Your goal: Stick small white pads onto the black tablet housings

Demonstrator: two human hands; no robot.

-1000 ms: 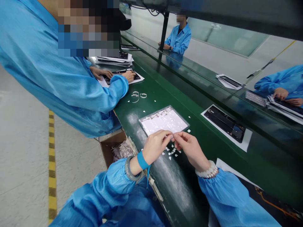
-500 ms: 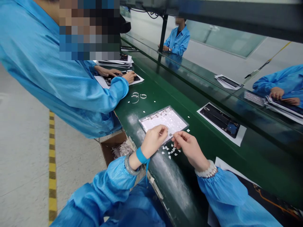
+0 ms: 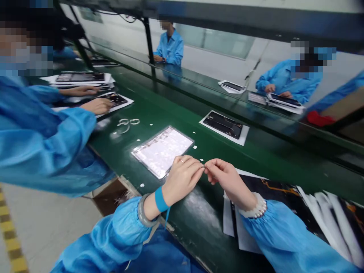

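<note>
My left hand and my right hand meet fingertip to fingertip over the green bench. Between them is a tiny greyish piece, pinched by both; its shape is too small to make out. Just beyond my left hand lies a clear-edged tray with a white sheet and small pale pieces. Small white scraps are scattered around it. Under my right forearm are white sheets with black panels.
On the left a co-worker's hand rests on a black panel. White rings lie on the green bench. A black panel on paper sits farther back. People work across the bench, beyond a rail.
The view has turned right, showing more stacked panels. My hands have come together beside the tray's near right corner, with the small piece between their fingertips.
</note>
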